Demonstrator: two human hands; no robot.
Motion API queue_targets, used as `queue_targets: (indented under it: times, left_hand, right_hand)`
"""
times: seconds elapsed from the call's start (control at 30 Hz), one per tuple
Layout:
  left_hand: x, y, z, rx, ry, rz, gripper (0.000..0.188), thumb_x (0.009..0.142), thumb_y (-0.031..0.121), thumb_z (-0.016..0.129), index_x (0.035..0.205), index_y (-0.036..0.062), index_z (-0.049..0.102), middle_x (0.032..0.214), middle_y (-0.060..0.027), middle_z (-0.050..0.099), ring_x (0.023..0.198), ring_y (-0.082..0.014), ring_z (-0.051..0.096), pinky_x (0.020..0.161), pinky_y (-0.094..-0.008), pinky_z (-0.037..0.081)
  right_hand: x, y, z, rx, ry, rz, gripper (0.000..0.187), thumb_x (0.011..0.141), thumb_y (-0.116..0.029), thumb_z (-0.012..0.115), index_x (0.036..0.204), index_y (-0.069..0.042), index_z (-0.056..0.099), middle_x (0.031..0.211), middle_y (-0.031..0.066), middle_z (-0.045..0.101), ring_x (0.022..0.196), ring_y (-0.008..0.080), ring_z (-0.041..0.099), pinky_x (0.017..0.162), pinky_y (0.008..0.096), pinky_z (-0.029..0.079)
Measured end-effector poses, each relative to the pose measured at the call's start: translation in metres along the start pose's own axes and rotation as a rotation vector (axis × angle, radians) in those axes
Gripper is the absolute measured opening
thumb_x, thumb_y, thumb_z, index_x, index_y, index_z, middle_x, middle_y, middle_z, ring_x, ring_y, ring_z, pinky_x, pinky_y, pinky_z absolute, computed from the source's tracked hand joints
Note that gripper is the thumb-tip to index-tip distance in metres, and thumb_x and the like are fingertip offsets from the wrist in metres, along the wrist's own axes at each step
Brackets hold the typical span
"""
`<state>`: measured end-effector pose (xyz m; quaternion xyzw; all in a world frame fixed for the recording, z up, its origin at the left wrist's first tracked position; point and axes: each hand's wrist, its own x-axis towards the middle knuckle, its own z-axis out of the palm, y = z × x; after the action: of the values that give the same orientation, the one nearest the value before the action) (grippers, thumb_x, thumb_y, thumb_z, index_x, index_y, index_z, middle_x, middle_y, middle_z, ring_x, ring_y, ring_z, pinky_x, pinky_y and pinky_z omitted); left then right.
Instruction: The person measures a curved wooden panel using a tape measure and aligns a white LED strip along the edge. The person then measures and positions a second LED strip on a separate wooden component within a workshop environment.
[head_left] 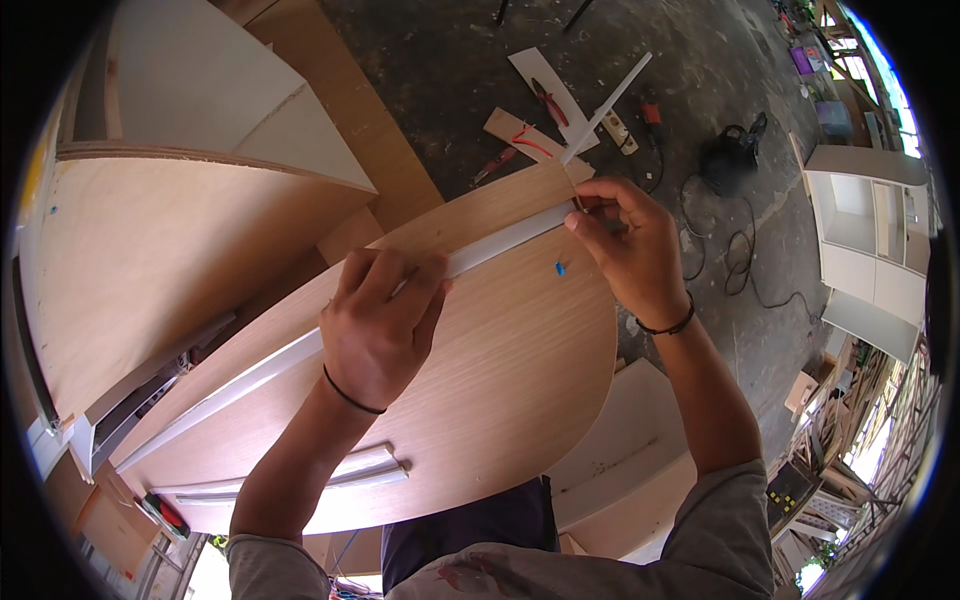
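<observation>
A long white strip (pixel 505 241) runs across a curved wood-grain panel (pixel 500 370). My left hand (pixel 382 315) is closed on the strip about midway, fingers curled over it; part of the grip is hidden by the hand. At the panel's far right edge, my right hand (pixel 632 240) pinches the strip's end between thumb and fingers. A small blue piece (pixel 559 269) is on the panel near that hand. Shiny channel pieces (pixel 365 466) lie closer to me, left of centre. A green and red tool (pixel 166 514) rests at the panel's left end.
Beyond the panel, red-handled pliers (pixel 549 100), offcuts (pixel 522 72), another narrow white strip (pixel 620 92) and a socket strip (pixel 619 132) lie on the dark floor (pixel 690 60). A black object (pixel 730 155) trails a cable. Large boards (pixel 180 230) stand left, a white cabinet (pixel 870 235) right.
</observation>
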<state>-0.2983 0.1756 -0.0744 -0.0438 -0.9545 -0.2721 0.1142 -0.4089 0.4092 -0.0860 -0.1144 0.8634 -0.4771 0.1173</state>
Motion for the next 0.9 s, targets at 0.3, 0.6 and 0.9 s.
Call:
queue_targets:
  times: [0.3, 0.6, 0.9]
  left_hand:
    - [-0.004, 0.0, 0.005, -0.056, 0.033, 0.001, 0.02, 0.073, -0.001, 0.078, 0.091, 0.0074, 0.072, 0.084, -0.0053, 0.063, 0.078, -0.0254, 0.06, 0.063, -0.0374, 0.051]
    - [-0.004, -0.008, 0.007, -0.1, 0.059, 0.084, 0.023, 0.073, -0.001, 0.08, 0.092, 0.0067, 0.071, 0.088, -0.0062, 0.065, 0.08, -0.0266, 0.06, 0.067, -0.037, 0.051]
    - [-0.002, -0.004, 0.006, -0.063, 0.03, 0.07, 0.02, 0.074, 0.001, 0.079, 0.091, 0.0089, 0.071, 0.09, -0.0039, 0.066, 0.08, -0.0253, 0.061, 0.065, -0.0356, 0.052]
  right_hand:
    - [0.001, 0.001, -0.002, 0.049, -0.015, 0.115, 0.025, 0.085, -0.008, 0.077, 0.108, -0.001, 0.071, 0.095, 0.0086, 0.074, 0.088, 0.015, 0.07, 0.077, 0.028, 0.056]
    - [-0.001, 0.005, -0.003, 0.073, -0.001, 0.061, 0.023, 0.086, -0.004, 0.075, 0.109, 0.001, 0.072, 0.095, 0.0095, 0.075, 0.087, 0.0145, 0.071, 0.078, 0.0276, 0.056]
    - [-0.001, 0.006, -0.001, 0.037, 0.006, 0.029, 0.023, 0.086, -0.004, 0.073, 0.108, 0.0, 0.072, 0.094, 0.01, 0.075, 0.085, 0.0147, 0.071, 0.074, 0.0272, 0.056]
